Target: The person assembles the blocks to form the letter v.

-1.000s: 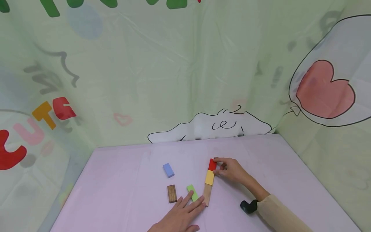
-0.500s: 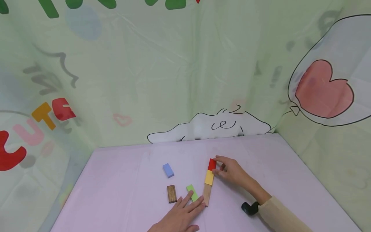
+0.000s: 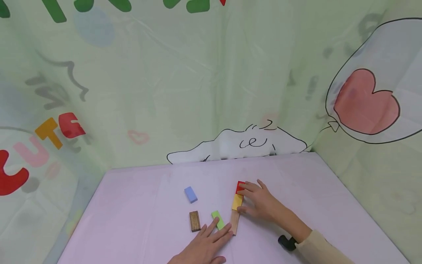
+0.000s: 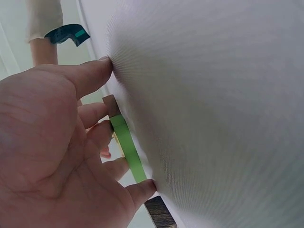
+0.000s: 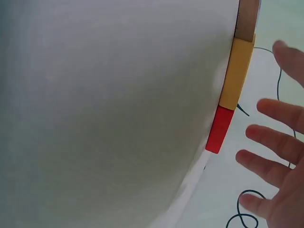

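In the head view a row of three blocks runs away from me: a light wood block [image 3: 234, 223], a yellow block [image 3: 237, 202] and a red block [image 5: 220, 129], end to end. My right hand [image 3: 265, 203] hovers beside and over the yellow and red ones, fingers spread; the right wrist view shows a gap between its fingertips and the blocks. My left hand [image 3: 204, 246] lies palm down with straight fingers, its fingertips at a green block [image 3: 215, 216] and the near end of the light wood block. Part of the green block is hidden beneath those fingers.
A dark brown wood block [image 3: 195, 221] lies left of the green one, with a blue block [image 3: 191, 194] farther back. Pale pink cloth [image 3: 148, 205] covers the table. A printed curtain [image 3: 184, 91] rises behind it. A black device [image 3: 287, 243] is at my right wrist.
My right hand has let go of the red block, its fingers spreading and the thumb drawing nearer to me. My left hand and the blocks stay in place; the view shifts slightly.
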The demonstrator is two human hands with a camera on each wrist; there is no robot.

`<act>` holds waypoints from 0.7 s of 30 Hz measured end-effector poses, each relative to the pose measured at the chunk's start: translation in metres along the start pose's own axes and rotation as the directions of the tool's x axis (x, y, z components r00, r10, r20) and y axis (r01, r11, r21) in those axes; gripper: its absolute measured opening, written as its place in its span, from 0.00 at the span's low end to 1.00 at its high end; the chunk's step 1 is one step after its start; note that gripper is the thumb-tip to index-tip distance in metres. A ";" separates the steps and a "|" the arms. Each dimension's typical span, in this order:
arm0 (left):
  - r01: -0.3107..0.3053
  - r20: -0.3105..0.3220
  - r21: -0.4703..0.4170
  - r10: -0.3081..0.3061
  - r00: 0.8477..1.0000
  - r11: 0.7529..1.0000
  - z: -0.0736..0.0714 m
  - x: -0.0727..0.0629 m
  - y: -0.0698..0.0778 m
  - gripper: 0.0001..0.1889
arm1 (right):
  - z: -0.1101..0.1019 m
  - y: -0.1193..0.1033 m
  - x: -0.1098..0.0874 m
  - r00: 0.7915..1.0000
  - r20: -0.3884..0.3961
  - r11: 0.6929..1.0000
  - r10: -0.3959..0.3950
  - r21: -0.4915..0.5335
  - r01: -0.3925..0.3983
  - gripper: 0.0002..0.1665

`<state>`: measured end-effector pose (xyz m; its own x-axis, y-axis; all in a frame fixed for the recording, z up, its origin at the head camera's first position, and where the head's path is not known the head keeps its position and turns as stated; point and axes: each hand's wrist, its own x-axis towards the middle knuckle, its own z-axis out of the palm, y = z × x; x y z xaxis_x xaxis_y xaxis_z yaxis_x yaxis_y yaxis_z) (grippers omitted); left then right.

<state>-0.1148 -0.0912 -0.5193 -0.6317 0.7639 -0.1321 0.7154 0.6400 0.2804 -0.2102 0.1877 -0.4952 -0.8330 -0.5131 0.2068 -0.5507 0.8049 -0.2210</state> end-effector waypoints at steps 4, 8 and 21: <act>-0.011 -0.008 0.014 0.011 1.000 1.000 0.000 0.000 0.000 0.37 | -0.001 -0.003 -0.005 0.997 0.051 0.998 -0.057 -0.008 0.058 0.31; -0.007 -0.002 0.005 0.007 1.000 1.000 -0.001 0.000 0.000 0.37 | -0.002 -0.007 -0.008 0.991 0.088 0.995 -0.098 -0.011 0.100 0.31; 0.004 0.016 -0.020 -0.004 1.000 1.000 0.000 0.000 0.000 0.37 | -0.002 -0.013 -0.011 0.985 0.128 0.992 -0.119 -0.019 0.123 0.30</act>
<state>-0.1146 -0.0909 -0.5191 -0.6295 0.7627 -0.1486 0.7065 0.6414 0.2990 -0.1940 0.1839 -0.4925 -0.7613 -0.6394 0.1080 -0.6476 0.7414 -0.1759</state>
